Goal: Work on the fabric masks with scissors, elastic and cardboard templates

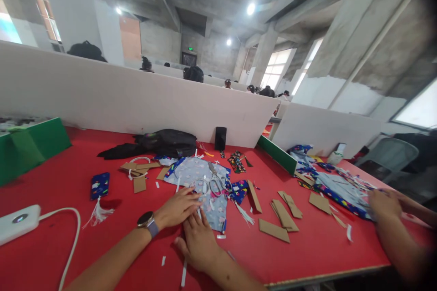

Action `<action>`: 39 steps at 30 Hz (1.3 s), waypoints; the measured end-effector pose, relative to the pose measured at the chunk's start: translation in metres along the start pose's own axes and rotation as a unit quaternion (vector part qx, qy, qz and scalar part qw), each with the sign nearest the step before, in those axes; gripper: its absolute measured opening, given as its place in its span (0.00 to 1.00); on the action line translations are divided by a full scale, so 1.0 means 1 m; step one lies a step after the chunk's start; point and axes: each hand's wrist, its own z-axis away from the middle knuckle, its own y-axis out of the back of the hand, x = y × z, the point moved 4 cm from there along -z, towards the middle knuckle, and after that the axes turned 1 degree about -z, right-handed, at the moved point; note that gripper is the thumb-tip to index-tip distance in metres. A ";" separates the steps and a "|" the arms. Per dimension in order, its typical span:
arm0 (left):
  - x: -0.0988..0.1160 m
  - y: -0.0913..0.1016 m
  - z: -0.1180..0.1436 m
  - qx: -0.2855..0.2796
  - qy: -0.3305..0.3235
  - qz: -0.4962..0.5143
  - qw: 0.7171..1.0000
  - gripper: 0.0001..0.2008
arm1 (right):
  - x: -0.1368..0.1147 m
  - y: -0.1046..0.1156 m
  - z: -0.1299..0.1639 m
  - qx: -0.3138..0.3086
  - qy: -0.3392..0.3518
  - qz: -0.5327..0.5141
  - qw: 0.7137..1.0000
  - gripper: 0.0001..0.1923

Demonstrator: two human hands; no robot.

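Observation:
My left hand (pixel 177 208), with a watch on its wrist, lies flat on the near edge of a light blue patterned cloth (pixel 205 191) spread on the red table (pixel 68 218). My right hand (pixel 198 238) rests just below it, fingers pressing the cloth's lower edge. A pair of scissors (pixel 213 183) lies on the cloth just beyond my fingers. Thin white strips are scattered around the cloth. Neither hand grips anything.
Brown card pieces (pixel 282 211) lie right of the cloth, more (pixel 138 173) at its left. A small dark blue pouch with a tassel (pixel 99 186), a white power bank (pixel 18 223) with cable, a black bag (pixel 167 142), a phone (pixel 220 138). Another person's hand (pixel 384 202) works cloth at right.

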 end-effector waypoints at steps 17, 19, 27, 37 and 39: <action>-0.055 0.012 0.015 0.048 0.027 -0.104 0.993 0.18 | 0.045 0.028 0.031 -0.009 0.075 -0.001 0.997 0.21; -0.054 0.011 0.017 0.049 0.017 -0.105 0.993 0.16 | 0.065 0.033 0.028 0.036 0.046 -0.005 0.998 0.17; -0.039 0.006 0.037 0.096 0.028 -0.097 0.990 0.13 | 0.114 0.044 -0.008 0.197 0.025 0.138 0.970 0.11; -0.044 0.006 0.036 0.176 0.216 0.084 0.957 0.03 | 0.053 0.037 -0.081 0.133 0.088 -0.011 0.987 0.12; -0.051 0.006 0.034 0.192 0.234 0.112 0.947 0.04 | 0.044 0.028 -0.092 0.113 0.099 -0.030 0.988 0.13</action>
